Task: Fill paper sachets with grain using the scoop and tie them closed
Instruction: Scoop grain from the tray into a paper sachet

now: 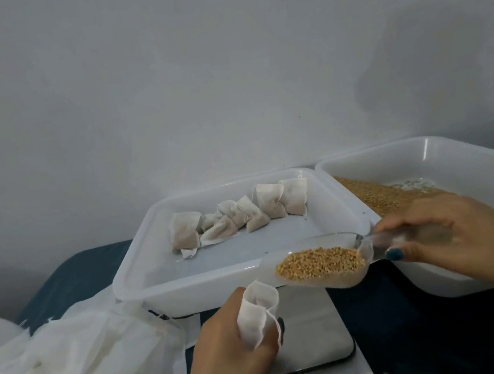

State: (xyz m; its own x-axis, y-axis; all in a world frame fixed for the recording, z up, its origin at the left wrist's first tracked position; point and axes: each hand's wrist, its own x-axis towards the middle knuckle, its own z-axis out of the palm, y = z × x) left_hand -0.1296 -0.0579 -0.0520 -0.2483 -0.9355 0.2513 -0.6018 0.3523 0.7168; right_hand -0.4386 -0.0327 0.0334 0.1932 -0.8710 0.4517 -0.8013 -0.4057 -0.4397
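Head view. The left hand [228,345] grips an empty paper sachet [258,308], its fingers [279,327] clamped round the lower half. The mouth is held open, facing up towards the right. The sachet is held above the platform of a scale [316,347].

The right hand [440,233] has its fingers closed round the handle of a clear scoop [334,279]. The scoop carries a heap of grain [321,264]. Its front lip sits just beside the sachet mouth and is not yet inside it. No grain is seen falling.

The grain tray [475,147] stands behind the right hand with loose stock spread in it. The middle tray [142,268] holds a row of tied sachets [237,217]. A pile of empty sachets [72,360] lies on the counter [422,320] at the left.

Assessment: the step in hand is filling, at the point of pour. The next move calls for bringing the scoop lip over the open mouth and tipping slowly, with the left hand keeping the mouth spread. The scoop looks wider than the opening, so spillage onto the scale is likely.
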